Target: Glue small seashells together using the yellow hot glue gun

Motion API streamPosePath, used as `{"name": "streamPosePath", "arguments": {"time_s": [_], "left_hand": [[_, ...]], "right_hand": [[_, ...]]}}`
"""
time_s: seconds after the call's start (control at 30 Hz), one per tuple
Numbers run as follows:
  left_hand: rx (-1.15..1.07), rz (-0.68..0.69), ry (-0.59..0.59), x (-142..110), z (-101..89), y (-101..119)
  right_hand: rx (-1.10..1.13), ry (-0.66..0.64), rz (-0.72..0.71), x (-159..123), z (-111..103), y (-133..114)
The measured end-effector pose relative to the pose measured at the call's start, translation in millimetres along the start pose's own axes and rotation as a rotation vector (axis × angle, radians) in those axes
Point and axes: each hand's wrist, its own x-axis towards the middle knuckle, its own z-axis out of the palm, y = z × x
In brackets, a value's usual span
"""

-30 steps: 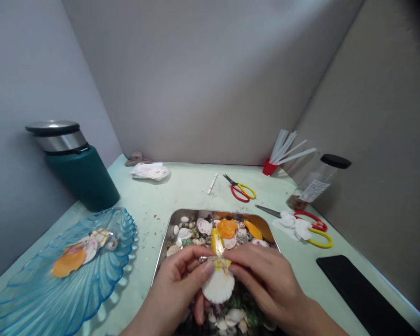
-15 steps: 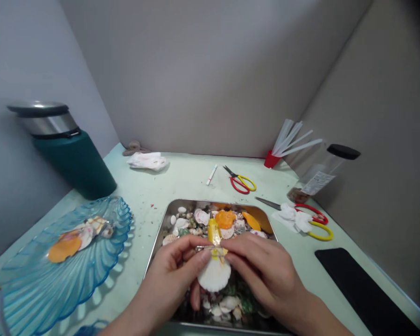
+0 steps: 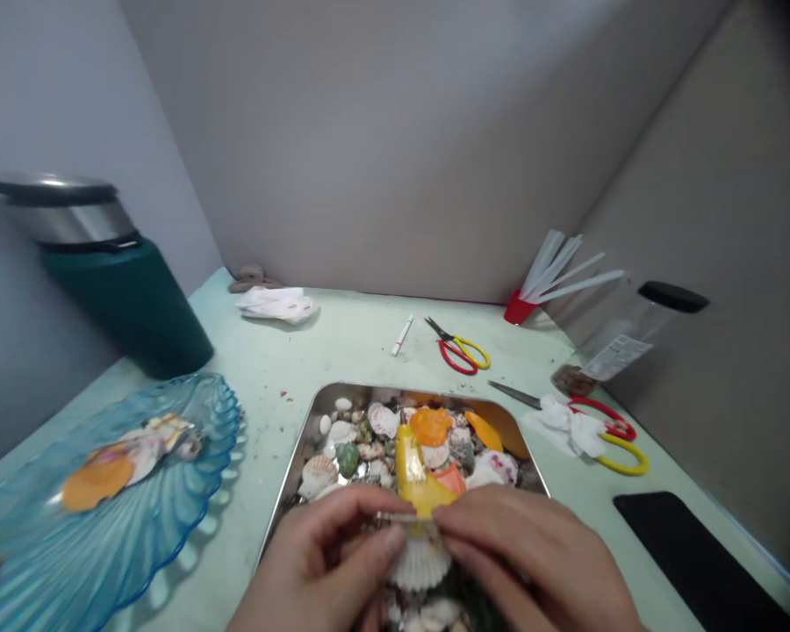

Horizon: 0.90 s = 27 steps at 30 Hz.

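Both my hands are at a white scallop shell (image 3: 420, 566) above the near part of a metal tray (image 3: 283, 502). A thin metal strip (image 3: 398, 518) lies along the shell's upper edge. My left hand (image 3: 329, 562) pinches the shell and strip from the left. My right hand (image 3: 533, 562) has its fingers closed on the shell's upper right edge, and they partly cover it. Just beyond, a yellow tool (image 3: 413, 470) with a narrow dark tip, like a glue gun, lies on the shells in the tray. Its near end is hidden by my hands.
At left are a blue shell-shaped dish (image 3: 164, 518) with shells and a green flask (image 3: 132, 303). Farther back lie scissors (image 3: 461, 349) and a white marker (image 3: 403, 335). At right stand a red cup (image 3: 520, 307) of sticks and a jar (image 3: 615, 338), beside wrapped scissors (image 3: 622, 456) and a black case (image 3: 685, 549).
My hands and the shell sit lower in the view, and the shell looks more tilted. More of the tray's contents show beyond them. The camera view has shifted slightly.
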Motion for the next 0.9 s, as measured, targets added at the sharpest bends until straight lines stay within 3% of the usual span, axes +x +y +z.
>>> {"name": "streamPosePath", "arguments": {"time_s": [0.07, 0.2, 0.3, 0.67, 0.9], "left_hand": [[0.025, 0.075, -0.038, -0.4, 3.2, 3.1], [0.057, 0.272, 0.08, -6.3, 9.9, 5.8], [0.081, 0.368, 0.106, -9.3, 13.0, 6.1], [0.033, 0.545, 0.055, -11.0, 18.1, 13.0], [0.116, 0.596, 0.082, 0.0, 22.3, 8.5]], "right_hand": [[0.004, 0.031, 0.006, 1.0, 1.5, -3.7], [0.045, 0.134, 0.081, 1.7, 5.1, -7.9], [0.104, 0.117, 0.095, 2.4, 5.7, -8.8], [0.341, 0.179, 0.191, 2.3, 15.1, -3.1], [0.242, 0.169, 0.139, -1.1, 15.7, 6.7]]}}
